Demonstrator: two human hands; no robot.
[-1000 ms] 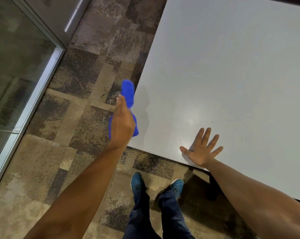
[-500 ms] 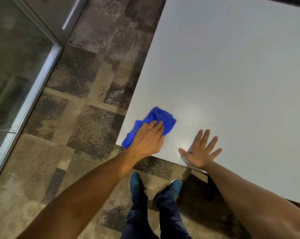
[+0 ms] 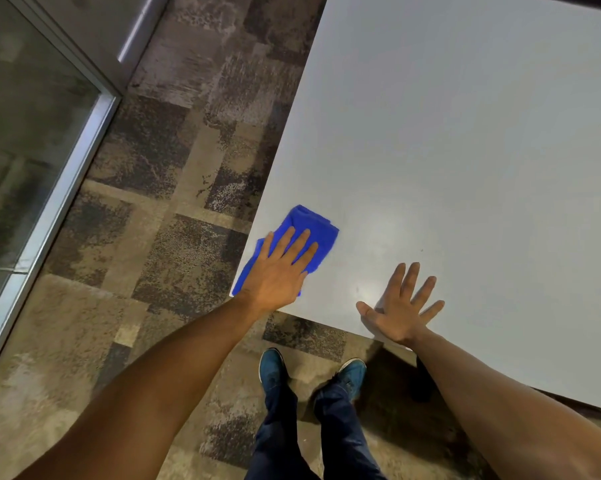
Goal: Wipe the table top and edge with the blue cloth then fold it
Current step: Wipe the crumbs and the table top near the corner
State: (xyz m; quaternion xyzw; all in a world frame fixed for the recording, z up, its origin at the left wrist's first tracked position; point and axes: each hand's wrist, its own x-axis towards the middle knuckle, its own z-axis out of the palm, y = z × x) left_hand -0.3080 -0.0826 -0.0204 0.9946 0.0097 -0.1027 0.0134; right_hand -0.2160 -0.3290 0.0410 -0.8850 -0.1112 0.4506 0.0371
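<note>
The blue cloth (image 3: pixel 310 226) lies bunched on the near left corner of the white table (image 3: pixel 465 161). My left hand (image 3: pixel 280 271) presses flat on top of it, fingers spread and pointing away from me; part of the cloth is hidden under the palm. A strip of the cloth reaches down to the table's corner by my wrist. My right hand (image 3: pixel 401 306) rests flat on the table top near the front edge, fingers spread, holding nothing, about a hand's width right of the cloth.
Patterned brown carpet (image 3: pixel 160 237) runs left of and below the table. A glass door with a metal frame (image 3: pixel 67 174) stands at the far left. My two blue shoes (image 3: pixel 273 370) are on the floor just below the table's front edge.
A second ago my left hand held the cloth at the table's left edge, off the top. It has brought the cloth onto the corner and flattened over it. My right hand stays put.
</note>
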